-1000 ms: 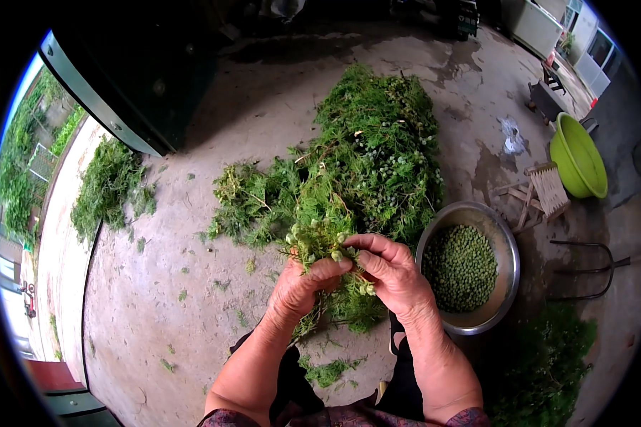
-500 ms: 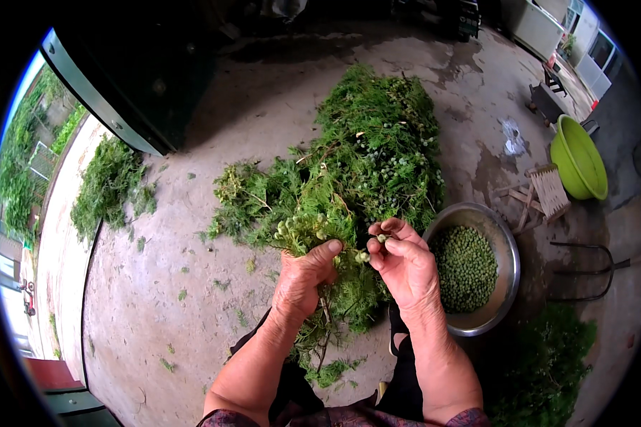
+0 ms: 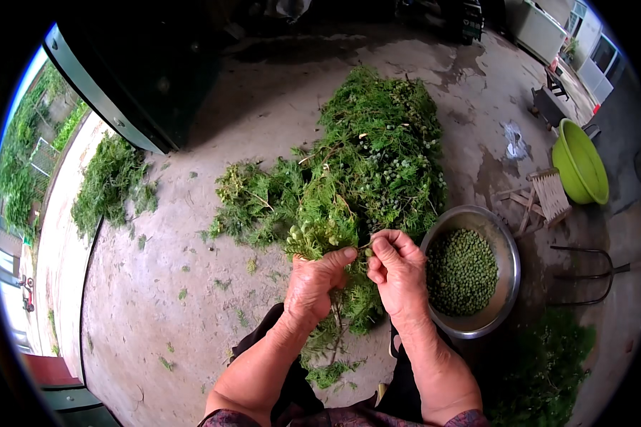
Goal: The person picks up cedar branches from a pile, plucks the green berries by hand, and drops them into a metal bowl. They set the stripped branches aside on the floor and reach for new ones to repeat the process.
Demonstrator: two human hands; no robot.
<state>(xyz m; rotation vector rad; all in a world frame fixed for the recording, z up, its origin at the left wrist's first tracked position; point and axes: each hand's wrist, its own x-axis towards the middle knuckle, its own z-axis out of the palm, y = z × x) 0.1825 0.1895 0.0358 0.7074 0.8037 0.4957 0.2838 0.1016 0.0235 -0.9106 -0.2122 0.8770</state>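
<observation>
My left hand (image 3: 312, 285) is closed round a leafy evergreen branch (image 3: 317, 238) that bears pale green cones, thumb pressed along its top. Close beside it, my right hand (image 3: 399, 274) pinches a small green cone (image 3: 368, 252) at the end of a thin stem; the fingers partly hide it. Just right of that hand, a wide metal basin (image 3: 510, 285) holds a heap of picked green cones (image 3: 464, 274). Beyond my hands lies a large pile of evergreen branches (image 3: 384, 142) dotted with cones.
At the right are a small wooden stool (image 3: 550, 197), a lime-green tub (image 3: 573, 171) and a fork with metal tines (image 3: 605, 274). More greenery (image 3: 545, 363) lies at the lower right, and another heap (image 3: 110, 185) near the doorway at left. Loose sprigs dot the concrete floor (image 3: 157, 285).
My right hand has closed its fingers and moved slightly left and down, against the stem by the left thumb. The left hand has shifted a little right with the branch.
</observation>
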